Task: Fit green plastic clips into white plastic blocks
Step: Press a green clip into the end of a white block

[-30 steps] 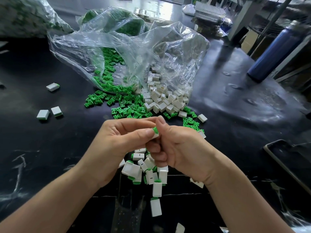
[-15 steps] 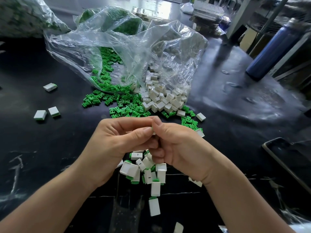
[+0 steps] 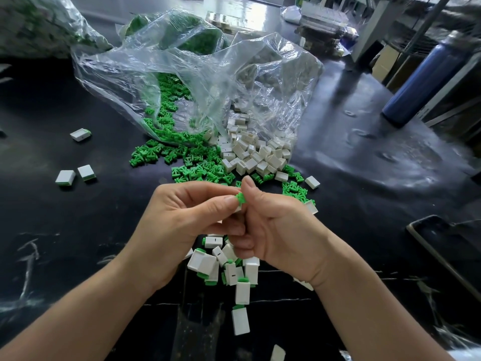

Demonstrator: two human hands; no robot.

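Left hand and right hand meet mid-frame, both pinching one green clip with a white block barely visible under it. Clip is bright green, small, ribbed head poking up between thumbs. Assembled blocks piled on black table below; loose clips spill from clear bag.

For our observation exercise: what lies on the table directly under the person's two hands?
Under the left hand and right hand lies a heap of white blocks with green clips fitted on the black table. Whatever lies beneath the palms is hidden.
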